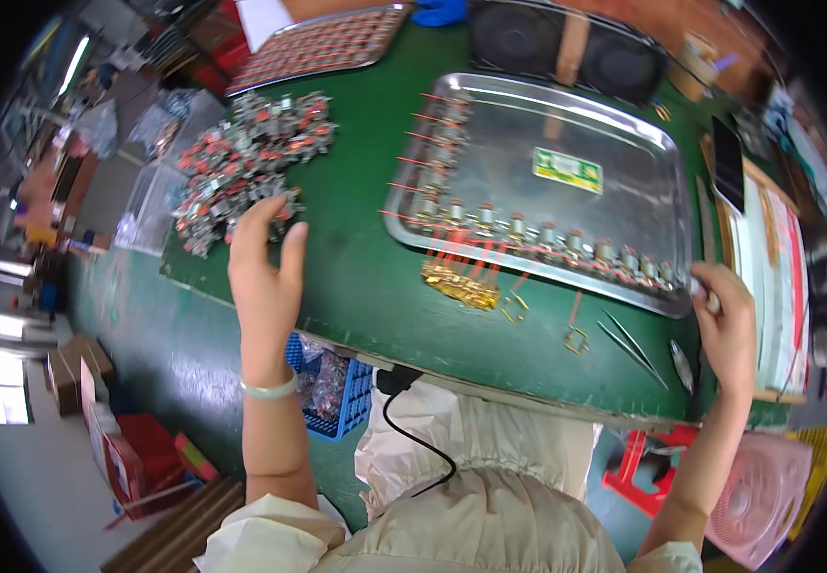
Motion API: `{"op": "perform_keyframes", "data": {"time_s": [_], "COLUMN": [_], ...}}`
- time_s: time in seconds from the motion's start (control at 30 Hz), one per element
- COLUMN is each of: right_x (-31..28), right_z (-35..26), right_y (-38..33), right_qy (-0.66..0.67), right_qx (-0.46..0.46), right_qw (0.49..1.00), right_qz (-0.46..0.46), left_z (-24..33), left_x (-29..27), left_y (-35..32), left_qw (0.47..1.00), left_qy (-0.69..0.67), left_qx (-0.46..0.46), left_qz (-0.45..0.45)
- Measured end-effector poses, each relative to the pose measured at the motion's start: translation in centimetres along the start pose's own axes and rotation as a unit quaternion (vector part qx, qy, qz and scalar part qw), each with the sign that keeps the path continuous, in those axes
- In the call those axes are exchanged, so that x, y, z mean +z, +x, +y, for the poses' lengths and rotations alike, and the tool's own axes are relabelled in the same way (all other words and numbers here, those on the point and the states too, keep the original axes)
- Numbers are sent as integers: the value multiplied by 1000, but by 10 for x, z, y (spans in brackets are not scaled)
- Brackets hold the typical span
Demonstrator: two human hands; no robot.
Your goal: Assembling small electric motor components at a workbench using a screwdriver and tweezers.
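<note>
While the left hand (263,272) opens, empty, beside the parts (242,158), the right hand (727,310) curls by the tray (499,134), grip unclear.

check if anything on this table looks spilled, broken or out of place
Nothing looks clearly spilled or broken. One mild oddity: a brass-coloured loop lies alone on the green table, near the tweezers, apart from the gold-coloured bundle in front of the metal tray.

Small-parts workshop: green counter (351,277), heaped metal components (253,158), metal tray (499,177) lined with parts (517,227), tweezers (635,350), cardboard box (74,377) beyond.
</note>
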State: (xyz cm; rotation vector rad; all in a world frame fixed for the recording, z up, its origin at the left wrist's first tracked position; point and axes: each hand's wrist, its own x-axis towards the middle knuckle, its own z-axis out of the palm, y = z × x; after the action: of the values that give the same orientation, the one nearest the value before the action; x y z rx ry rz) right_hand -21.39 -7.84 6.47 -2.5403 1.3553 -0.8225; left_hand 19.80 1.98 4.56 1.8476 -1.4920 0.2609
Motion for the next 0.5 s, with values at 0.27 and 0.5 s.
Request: {"op": "perform_keyframes", "data": {"time_s": [0.27, 0.5], "right_x": [8, 21], "right_z": [-66, -93], "right_y": [23, 36], "right_qy": [26, 36], "right_qx": [-97, -165], "right_qw": [993, 981], "right_qz": [-60, -94], "left_z": [-54, -67], "left_x": [-1, -8], "left_y": [3, 15], "left_qw": [965, 983], "left_qy": [253, 121], "left_qx": [13, 116], "left_qz": [-60, -68]}}
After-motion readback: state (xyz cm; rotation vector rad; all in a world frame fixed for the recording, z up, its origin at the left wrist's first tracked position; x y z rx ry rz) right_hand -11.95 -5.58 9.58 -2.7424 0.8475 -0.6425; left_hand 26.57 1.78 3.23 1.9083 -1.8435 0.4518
